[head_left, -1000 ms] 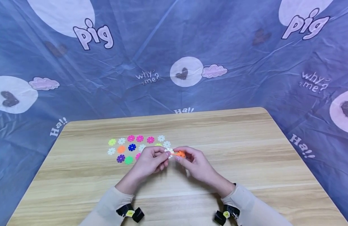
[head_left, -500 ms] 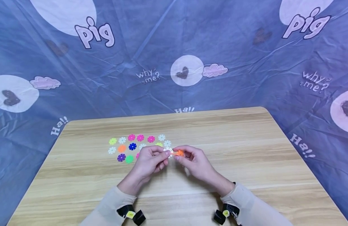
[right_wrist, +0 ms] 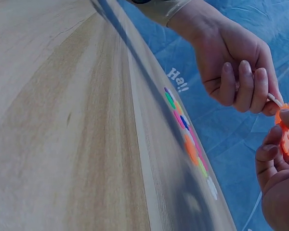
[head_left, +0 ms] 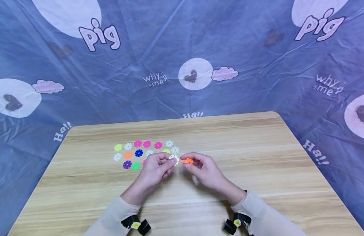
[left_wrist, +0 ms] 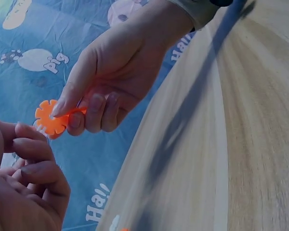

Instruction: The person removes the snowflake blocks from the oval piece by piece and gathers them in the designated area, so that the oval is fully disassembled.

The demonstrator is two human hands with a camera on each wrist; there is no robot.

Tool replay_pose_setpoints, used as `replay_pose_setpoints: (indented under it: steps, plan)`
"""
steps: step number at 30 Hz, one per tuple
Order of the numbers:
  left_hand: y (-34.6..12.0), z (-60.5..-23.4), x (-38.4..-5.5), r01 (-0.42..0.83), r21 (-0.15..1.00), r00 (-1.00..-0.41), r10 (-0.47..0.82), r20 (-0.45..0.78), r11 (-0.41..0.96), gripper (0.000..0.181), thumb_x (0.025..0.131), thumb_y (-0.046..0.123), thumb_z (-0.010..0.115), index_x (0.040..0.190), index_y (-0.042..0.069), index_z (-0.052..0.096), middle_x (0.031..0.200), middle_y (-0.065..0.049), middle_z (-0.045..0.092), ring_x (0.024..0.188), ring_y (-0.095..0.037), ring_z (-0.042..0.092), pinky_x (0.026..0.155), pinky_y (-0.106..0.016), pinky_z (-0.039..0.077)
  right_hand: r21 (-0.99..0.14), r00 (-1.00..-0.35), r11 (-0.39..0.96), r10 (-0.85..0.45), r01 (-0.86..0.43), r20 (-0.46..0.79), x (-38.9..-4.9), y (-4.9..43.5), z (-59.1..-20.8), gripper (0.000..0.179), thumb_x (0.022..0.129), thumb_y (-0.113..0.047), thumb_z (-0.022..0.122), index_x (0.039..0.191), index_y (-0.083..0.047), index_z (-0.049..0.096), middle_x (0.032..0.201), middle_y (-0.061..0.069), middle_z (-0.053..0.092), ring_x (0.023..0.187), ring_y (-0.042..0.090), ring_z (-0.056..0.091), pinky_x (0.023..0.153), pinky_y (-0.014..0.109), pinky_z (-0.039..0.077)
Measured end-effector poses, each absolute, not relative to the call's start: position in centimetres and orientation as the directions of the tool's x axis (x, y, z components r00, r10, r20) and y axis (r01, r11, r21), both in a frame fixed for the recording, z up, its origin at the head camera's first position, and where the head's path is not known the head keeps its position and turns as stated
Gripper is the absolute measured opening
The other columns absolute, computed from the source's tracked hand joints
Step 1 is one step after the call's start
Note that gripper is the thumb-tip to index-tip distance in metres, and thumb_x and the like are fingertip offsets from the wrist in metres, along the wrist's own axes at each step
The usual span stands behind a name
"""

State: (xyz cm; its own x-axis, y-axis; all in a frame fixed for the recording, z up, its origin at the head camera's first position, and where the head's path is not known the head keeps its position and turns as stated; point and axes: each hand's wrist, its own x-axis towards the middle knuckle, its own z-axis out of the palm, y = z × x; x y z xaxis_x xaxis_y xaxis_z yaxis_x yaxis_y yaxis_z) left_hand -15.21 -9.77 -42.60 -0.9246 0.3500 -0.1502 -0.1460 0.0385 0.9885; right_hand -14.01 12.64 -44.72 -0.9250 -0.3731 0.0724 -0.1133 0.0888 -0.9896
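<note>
My left hand (head_left: 154, 167) pinches a white snowflake disc (head_left: 175, 157), a flat round piece with notches round its edge, between thumb and fingers. Facing it, my right hand (head_left: 204, 169) pinches orange snowflake discs (head_left: 189, 161). In the left wrist view, one orange disc (left_wrist: 50, 118) shows its face, and another stands edge-on against it beneath the right thumb. The white disc's thin edge (right_wrist: 274, 99) meets the orange pieces in the right wrist view. Both hands are close together above the table, fingertips partly hiding the pieces.
To the left and behind the hands, several loose snowflake discs lie flat in rough rows, among them a blue disc (head_left: 139, 153), a purple disc (head_left: 127, 164) and a green disc (head_left: 136, 166). The wooden table (head_left: 258, 141) ends at a printed blue cloth (head_left: 229, 101).
My left hand and the white disc have shifted slightly left, and more of the white disc shows. My right hand stays nearly in place, the orange discs turned a little.
</note>
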Motion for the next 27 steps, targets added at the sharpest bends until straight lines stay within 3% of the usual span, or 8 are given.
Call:
replay_pose_setpoints:
  steps: [10, 15, 21, 27]
  plan:
    - [-10.9, -42.7, -15.1, -0.211, 0.976, -0.915, 0.339, -0.217, 0.054, 0.019, 0.11, 0.011, 0.06, 0.108, -0.007, 0.067, 0.071, -0.001, 0.067, 0.056, -0.007, 0.054, 0.05, -0.018, 0.044, -0.974, -0.938, 0.165, -0.335, -0.155, 0.093, -14.1, 12.7, -44.6, 0.032, 0.103, -0.009, 0.071, 0.133, 0.002, 0.07, 0.094, 0.008, 0.066, 0.072, 0.01, 0.059, 0.063, 0.022, 0.052]
    - [-12.1, -42.8, -15.2, -0.166, 0.969, -0.899, 0.377, -0.225, 0.182, 0.026, 0.112, 0.008, 0.051, 0.122, -0.01, 0.067, 0.078, -0.003, 0.07, 0.06, -0.008, 0.058, 0.051, -0.018, 0.046, -0.973, -0.942, 0.178, -0.324, -0.146, 0.082, -14.2, 12.9, -44.7, 0.033, 0.103, -0.01, 0.071, 0.133, 0.003, 0.07, 0.096, 0.01, 0.067, 0.074, 0.01, 0.059, 0.064, 0.022, 0.053]
    - [-13.3, -42.8, -15.2, -0.123, 0.936, -0.911, 0.338, -0.238, 0.329, 0.031, 0.111, 0.003, 0.053, 0.141, -0.004, 0.058, 0.085, -0.011, 0.075, 0.068, -0.016, 0.068, 0.051, -0.022, 0.049, -0.974, -0.945, 0.184, -0.32, -0.133, 0.069, -14.2, 13.1, -44.7, 0.032, 0.103, -0.01, 0.07, 0.133, 0.003, 0.07, 0.101, 0.012, 0.067, 0.077, 0.01, 0.059, 0.065, 0.021, 0.052]
    - [-14.5, -43.0, -15.4, -0.146, 0.909, -0.931, 0.255, -0.259, 0.389, 0.029, 0.109, 0.001, 0.057, 0.137, -0.002, 0.057, 0.081, -0.01, 0.076, 0.068, -0.02, 0.073, 0.052, -0.022, 0.048, -0.973, -0.942, 0.185, -0.327, -0.14, 0.073, -14.2, 13.2, -44.9, 0.031, 0.104, -0.009, 0.07, 0.132, 0.002, 0.07, 0.101, 0.011, 0.067, 0.079, 0.01, 0.059, 0.067, 0.02, 0.051]
